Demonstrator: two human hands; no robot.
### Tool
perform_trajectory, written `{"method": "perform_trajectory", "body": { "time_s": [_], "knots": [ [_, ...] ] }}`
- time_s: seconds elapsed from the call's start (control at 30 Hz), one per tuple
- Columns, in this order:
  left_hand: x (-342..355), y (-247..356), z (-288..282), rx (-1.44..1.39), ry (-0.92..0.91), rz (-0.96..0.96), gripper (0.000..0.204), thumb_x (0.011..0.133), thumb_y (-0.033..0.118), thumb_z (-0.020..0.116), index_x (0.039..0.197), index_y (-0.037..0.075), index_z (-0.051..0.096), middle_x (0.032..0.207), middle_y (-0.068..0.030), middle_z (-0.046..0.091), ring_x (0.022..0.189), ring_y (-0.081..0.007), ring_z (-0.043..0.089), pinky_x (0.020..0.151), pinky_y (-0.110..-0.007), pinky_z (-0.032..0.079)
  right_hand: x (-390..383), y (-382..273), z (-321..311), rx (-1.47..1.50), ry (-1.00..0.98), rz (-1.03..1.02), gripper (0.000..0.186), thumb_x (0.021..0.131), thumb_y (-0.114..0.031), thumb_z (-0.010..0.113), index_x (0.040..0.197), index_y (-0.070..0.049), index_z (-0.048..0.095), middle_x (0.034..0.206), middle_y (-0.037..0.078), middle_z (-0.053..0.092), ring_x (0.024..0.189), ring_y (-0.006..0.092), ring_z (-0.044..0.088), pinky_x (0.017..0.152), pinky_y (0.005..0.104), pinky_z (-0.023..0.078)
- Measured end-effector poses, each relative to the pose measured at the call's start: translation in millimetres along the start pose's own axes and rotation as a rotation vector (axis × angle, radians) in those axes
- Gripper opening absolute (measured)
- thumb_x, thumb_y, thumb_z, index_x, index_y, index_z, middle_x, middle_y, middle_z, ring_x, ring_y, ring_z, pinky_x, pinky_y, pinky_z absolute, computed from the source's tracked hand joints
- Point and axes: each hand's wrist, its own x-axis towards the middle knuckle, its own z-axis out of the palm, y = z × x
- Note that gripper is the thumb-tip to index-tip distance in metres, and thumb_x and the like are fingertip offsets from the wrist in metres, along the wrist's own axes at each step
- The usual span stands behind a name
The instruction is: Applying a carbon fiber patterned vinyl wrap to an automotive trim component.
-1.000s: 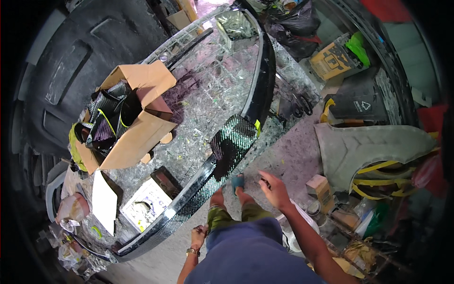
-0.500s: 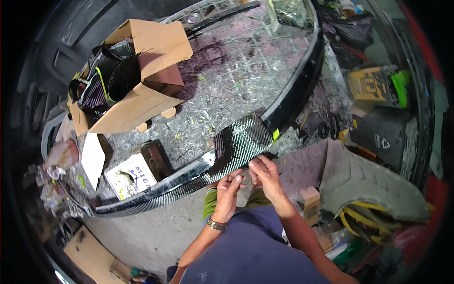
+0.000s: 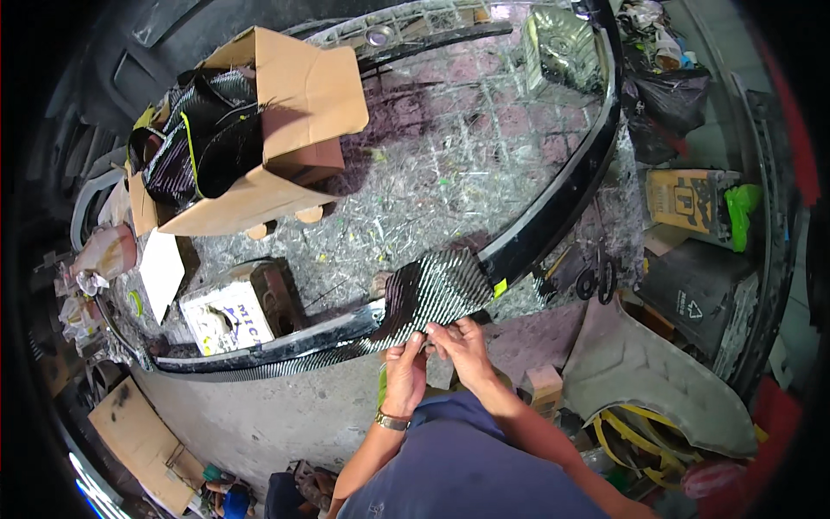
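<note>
To the left of your grip spreads gray floor [image 3: 268,424]; ahead lies the scarred counter [image 3: 467,199], edged by a long curved black rail [image 3: 553,221]. Right of the grip stands a gray panel [image 3: 648,372]; ahead-left sits an open cardboard box [image 3: 316,95]. Black woven cloth [image 3: 441,290] drapes over the rail just ahead of your grip. Your left hand [image 3: 404,372] and right hand [image 3: 465,353], apart 1 second ago, now meet at its near edge, fingers bunched; I cannot tell whether they pinch it.
</note>
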Motion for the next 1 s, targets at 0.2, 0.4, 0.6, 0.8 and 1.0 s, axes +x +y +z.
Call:
{"method": "perform_trajectory", "body": {
  "time_s": [0.2, 0.4, 0.6, 0.8, 1.0],
  "knots": [
    [-3.9, 6.6, 10.0, 0.006, 0.050, -0.019, 0.011, 0.096, 0.015, 0.064, 0.099, 0.006, 0.071, 0.098, -0.0058, 0.072, 0.088, -0.0144, 0.064, 0.078, -0.032, 0.049, -0.2, -10.8, -6.4, 0.037, -0.024, 0.045, 0.007, 0.092, -0.010, 0.069, 0.094, -0.007, 0.063, 0.078, 0.000, 0.064, 0.056, 0.0048, 0.051, 0.057, 0.0240, 0.049],
    [-7.0, 12.9, 10.4, 0.043, 0.049, 0.018, 0.016, 0.097, 0.017, 0.063, 0.101, 0.004, 0.072, 0.100, -0.0050, 0.073, 0.092, -0.0138, 0.067, 0.077, -0.029, 0.049, -4.8, -20.5, -0.4, -0.043, -0.022, 0.028, 0.007, 0.093, -0.012, 0.068, 0.094, -0.005, 0.065, 0.077, 0.000, 0.065, 0.056, 0.0041, 0.049, 0.051, 0.0219, 0.038],
    [-7.2, 18.8, 2.1, -0.061, 0.023, 0.017, 0.016, 0.097, 0.019, 0.064, 0.093, 0.006, 0.072, 0.096, -0.0078, 0.073, 0.093, -0.0178, 0.068, 0.081, -0.032, 0.052, -2.5, -20.1, -4.9, 0.105, -0.037, 0.143, 0.009, 0.093, -0.014, 0.069, 0.086, -0.010, 0.064, 0.077, 0.002, 0.064, 0.060, 0.0080, 0.053, 0.053, 0.0246, 0.039],
    [-25.4, 33.2, -26.8, -0.294, -0.008, 0.082, 0.012, 0.096, 0.016, 0.063, 0.092, 0.008, 0.070, 0.106, -0.0097, 0.070, 0.111, -0.0273, 0.064, 0.099, -0.041, 0.051, -2.1, -14.4, -13.3, 0.088, -0.192, 0.161, 0.005, 0.092, -0.013, 0.069, 0.096, -0.011, 0.067, 0.094, 0.003, 0.068, 0.082, 0.0129, 0.063, 0.067, 0.0289, 0.050],
    [-49.1, 49.7, -45.2, -0.322, 0.020, 0.140, 0.018, 0.098, 0.021, 0.061, 0.109, 0.008, 0.064, 0.119, -0.0103, 0.065, 0.122, -0.0299, 0.057, 0.104, -0.043, 0.048, -8.3, -14.7, 0.4, 0.155, -0.276, 0.269, 0.011, 0.093, -0.017, 0.068, 0.101, -0.011, 0.065, 0.109, 0.004, 0.068, 0.115, 0.0227, 0.062, 0.092, 0.0378, 0.050]
  ]
}}
